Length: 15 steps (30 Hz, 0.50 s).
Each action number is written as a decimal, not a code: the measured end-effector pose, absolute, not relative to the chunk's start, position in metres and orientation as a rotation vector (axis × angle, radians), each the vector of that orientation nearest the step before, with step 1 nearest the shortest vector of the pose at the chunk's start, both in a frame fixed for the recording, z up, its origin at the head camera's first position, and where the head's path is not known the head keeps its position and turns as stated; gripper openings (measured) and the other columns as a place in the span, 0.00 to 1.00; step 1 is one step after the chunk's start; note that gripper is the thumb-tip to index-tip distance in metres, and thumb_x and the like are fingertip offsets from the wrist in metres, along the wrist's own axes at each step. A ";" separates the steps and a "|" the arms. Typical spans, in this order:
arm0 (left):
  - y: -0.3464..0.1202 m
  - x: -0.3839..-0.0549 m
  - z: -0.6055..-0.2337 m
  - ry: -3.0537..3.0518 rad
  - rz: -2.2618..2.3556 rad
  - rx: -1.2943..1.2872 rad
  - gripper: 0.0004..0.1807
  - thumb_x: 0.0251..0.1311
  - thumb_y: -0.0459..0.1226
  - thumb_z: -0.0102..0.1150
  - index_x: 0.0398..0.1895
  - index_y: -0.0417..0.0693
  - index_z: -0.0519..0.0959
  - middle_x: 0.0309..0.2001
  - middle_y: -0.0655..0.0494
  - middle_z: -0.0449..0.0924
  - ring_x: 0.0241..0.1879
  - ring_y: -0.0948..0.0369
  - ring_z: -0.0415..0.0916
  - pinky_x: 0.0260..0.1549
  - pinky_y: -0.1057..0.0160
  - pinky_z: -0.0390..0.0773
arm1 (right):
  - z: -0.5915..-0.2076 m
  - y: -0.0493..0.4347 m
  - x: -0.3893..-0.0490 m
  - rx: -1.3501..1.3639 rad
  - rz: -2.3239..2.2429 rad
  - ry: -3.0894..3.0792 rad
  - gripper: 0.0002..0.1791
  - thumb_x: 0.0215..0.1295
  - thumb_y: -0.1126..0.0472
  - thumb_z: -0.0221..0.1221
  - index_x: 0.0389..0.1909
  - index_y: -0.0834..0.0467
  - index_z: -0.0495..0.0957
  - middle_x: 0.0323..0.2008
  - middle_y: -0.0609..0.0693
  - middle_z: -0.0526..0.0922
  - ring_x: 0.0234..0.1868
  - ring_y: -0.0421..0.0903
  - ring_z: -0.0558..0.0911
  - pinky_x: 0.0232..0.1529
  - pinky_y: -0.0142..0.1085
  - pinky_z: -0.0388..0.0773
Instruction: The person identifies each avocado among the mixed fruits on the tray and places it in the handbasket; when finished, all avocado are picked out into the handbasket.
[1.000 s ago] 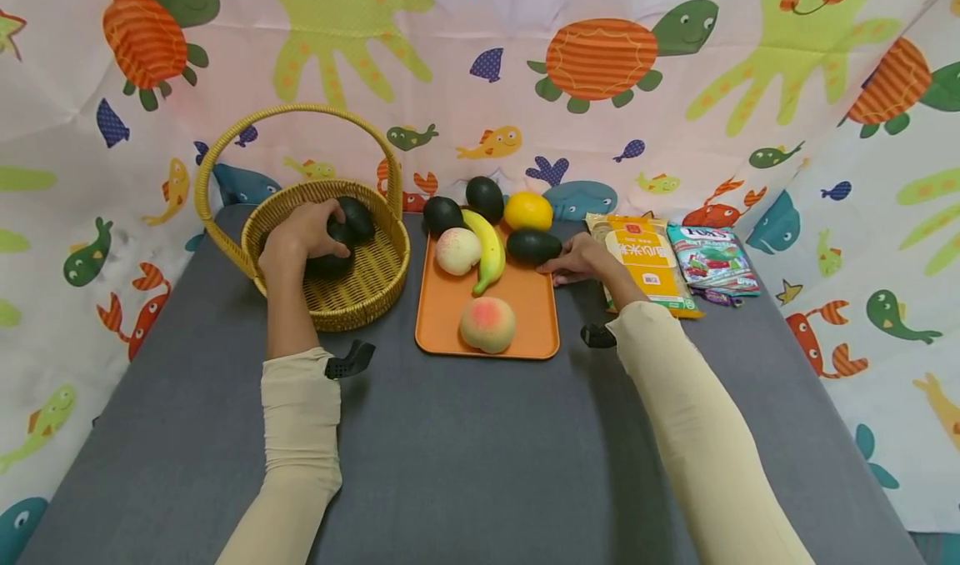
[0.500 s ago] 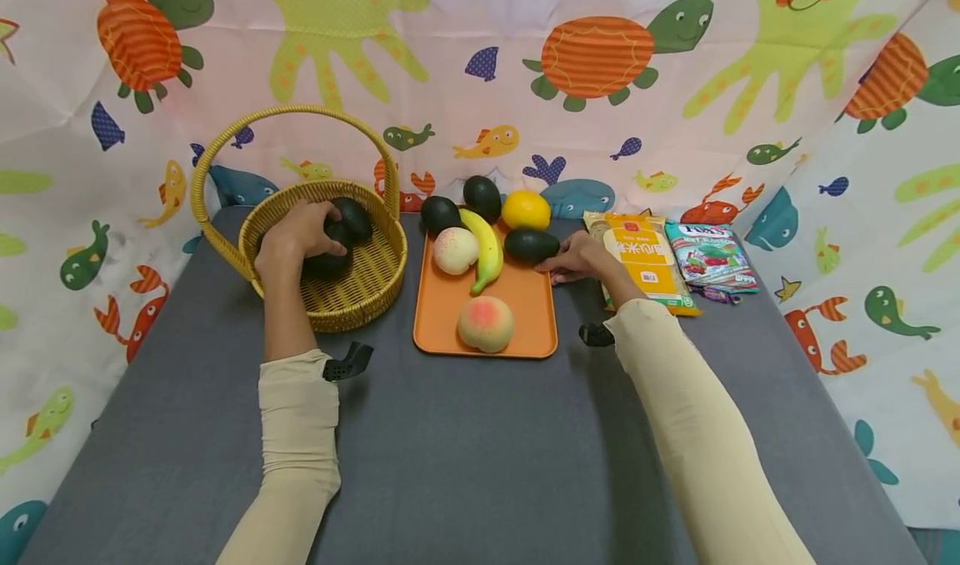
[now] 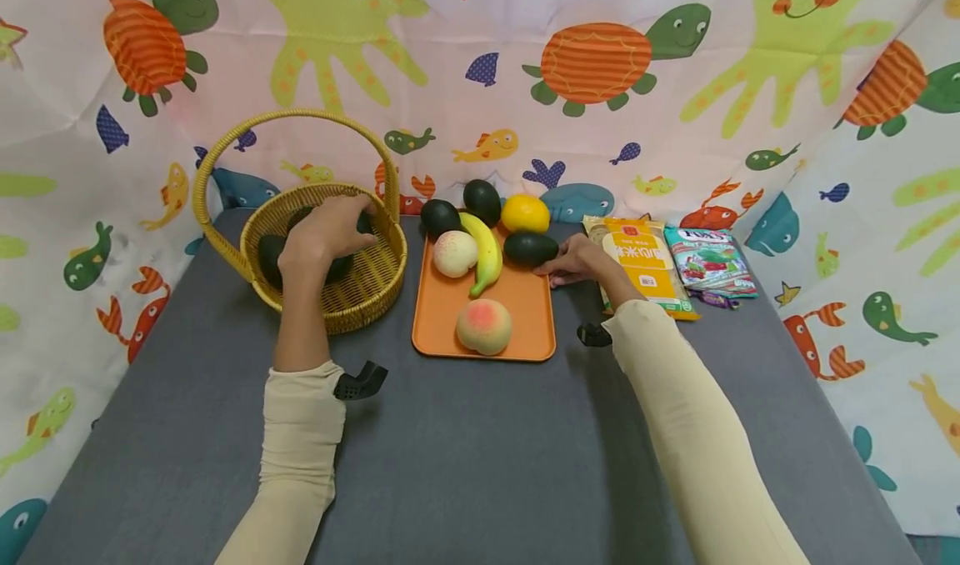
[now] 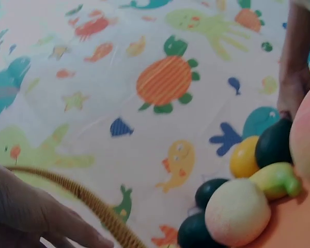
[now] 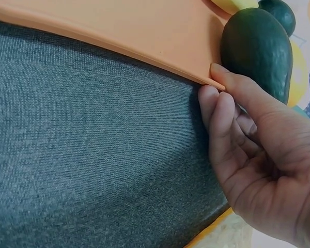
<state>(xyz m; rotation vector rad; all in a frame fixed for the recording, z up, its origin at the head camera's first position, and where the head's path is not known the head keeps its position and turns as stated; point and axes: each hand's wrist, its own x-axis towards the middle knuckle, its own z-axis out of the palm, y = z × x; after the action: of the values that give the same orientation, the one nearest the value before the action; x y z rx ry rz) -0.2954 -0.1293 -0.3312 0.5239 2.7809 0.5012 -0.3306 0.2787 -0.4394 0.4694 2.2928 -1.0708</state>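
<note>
My left hand (image 3: pixel 330 230) is inside the yellow wicker basket (image 3: pixel 375 298), with thumb and fingers bent around a dark green avocado (image 3: pixel 365 222), mostly hidden beneath it. Another avocado (image 3: pixel 270 258) lies by the basket's left wall, with more dark fruit under the hand. In the left wrist view only the back and fingers of the left hand (image 4: pixel 36 217) show, beside the basket handle (image 4: pixel 101 209). My right hand (image 5: pixel 263 139) pinches the edge of the orange tray (image 5: pixel 119 33), thumb on top and fingers below. Right by that thumb lies an avocado (image 5: pixel 258 51) on the tray.
The tray also bears a banana (image 3: pixel 487 252), a pale peach (image 3: pixel 455 253), a large peach (image 3: pixel 484 327), a yellow lemon-like fruit (image 3: pixel 526 213) and more avocados (image 3: pixel 482 202). Right of it lie a yellow food packet (image 3: pixel 641 257), a green candy bag (image 3: pixel 708 261) and a purple wrapped sweet (image 3: pixel 716 299).
My left hand has shifted right and slightly up in the basket, uncovering an avocado by the left wall and covering most of the right one. My right hand keeps its pinch on the tray.
</note>
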 end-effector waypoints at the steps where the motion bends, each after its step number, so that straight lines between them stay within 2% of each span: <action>1: -0.124 -0.293 -0.330 2.781 0.502 0.557 0.26 0.72 0.38 0.63 0.68 0.36 0.72 0.65 0.33 0.77 0.64 0.40 0.75 0.64 0.40 0.75 | -0.438 0.279 -0.329 0.473 -1.075 2.287 0.17 0.56 0.53 0.78 0.29 0.59 0.82 0.16 0.46 0.83 0.19 0.39 0.86 0.31 0.29 0.85; 5: -0.099 -0.285 -0.327 2.724 0.493 0.716 0.25 0.73 0.39 0.62 0.67 0.38 0.73 0.57 0.36 0.82 0.54 0.45 0.81 0.55 0.45 0.81 | -0.435 0.278 -0.325 0.473 -1.119 2.261 0.16 0.58 0.55 0.77 0.28 0.60 0.81 0.17 0.47 0.84 0.20 0.39 0.86 0.31 0.29 0.85; 7: -0.084 -0.282 -0.325 2.672 0.476 0.806 0.25 0.73 0.40 0.61 0.68 0.40 0.73 0.52 0.39 0.82 0.49 0.47 0.80 0.51 0.49 0.80 | -0.434 0.277 -0.322 0.459 -1.121 2.265 0.16 0.58 0.55 0.77 0.29 0.60 0.81 0.17 0.47 0.84 0.20 0.39 0.86 0.32 0.29 0.85; 9: -0.067 -0.280 -0.323 2.615 0.465 0.895 0.24 0.74 0.41 0.61 0.69 0.42 0.73 0.52 0.41 0.81 0.48 0.49 0.78 0.50 0.51 0.79 | -0.433 0.277 -0.321 0.456 -1.131 2.260 0.16 0.58 0.55 0.77 0.29 0.60 0.81 0.17 0.47 0.84 0.20 0.39 0.86 0.33 0.29 0.85; 13: -0.029 -0.285 -0.323 2.537 0.419 1.022 0.26 0.74 0.42 0.60 0.71 0.45 0.72 0.63 0.42 0.79 0.61 0.48 0.77 0.62 0.50 0.78 | -0.436 0.278 -0.323 0.465 -1.110 2.284 0.17 0.57 0.54 0.78 0.30 0.60 0.81 0.17 0.47 0.84 0.20 0.39 0.86 0.33 0.29 0.85; 15: -0.011 -0.289 -0.326 2.525 0.391 1.059 0.27 0.75 0.42 0.59 0.73 0.47 0.71 0.69 0.44 0.76 0.68 0.48 0.74 0.68 0.49 0.75 | -0.439 0.278 -0.325 0.464 -1.110 2.290 0.17 0.57 0.53 0.78 0.30 0.60 0.82 0.17 0.46 0.84 0.20 0.39 0.86 0.32 0.29 0.85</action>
<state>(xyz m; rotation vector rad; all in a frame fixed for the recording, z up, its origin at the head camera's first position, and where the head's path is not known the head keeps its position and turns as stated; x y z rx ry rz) -0.2890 -0.0107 -0.3259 1.0587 2.5250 0.3914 -0.3254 0.2778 -0.4394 0.4644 2.2899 -1.1101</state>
